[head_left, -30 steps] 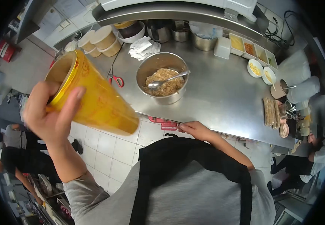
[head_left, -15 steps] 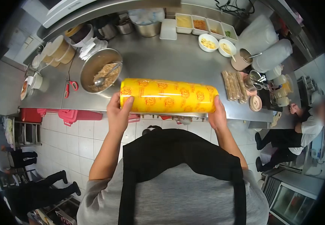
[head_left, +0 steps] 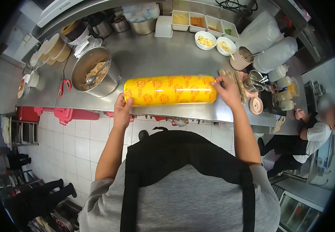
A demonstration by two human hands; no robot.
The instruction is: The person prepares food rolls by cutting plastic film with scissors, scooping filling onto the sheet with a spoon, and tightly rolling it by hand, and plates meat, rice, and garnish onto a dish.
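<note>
Mid-frame, left hand (head_left: 123,110) and right hand (head_left: 229,92) are pinching the yellow roll (head_left: 170,91) at its ends, a slack grip possibly risking a drop.

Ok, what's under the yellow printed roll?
Steel counter shows along both long sides of the yellow printed roll, held at its ends by the left hand and right hand. Directly beneath is covered; whether the roll touches the counter, I can't tell.

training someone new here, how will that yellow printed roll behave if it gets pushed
The yellow printed roll would probably roll if pushed, being a cylinder on its side. Its glossy surface may be slippery. It looks fairly stiff, running straight from the left hand to the right hand.
</note>
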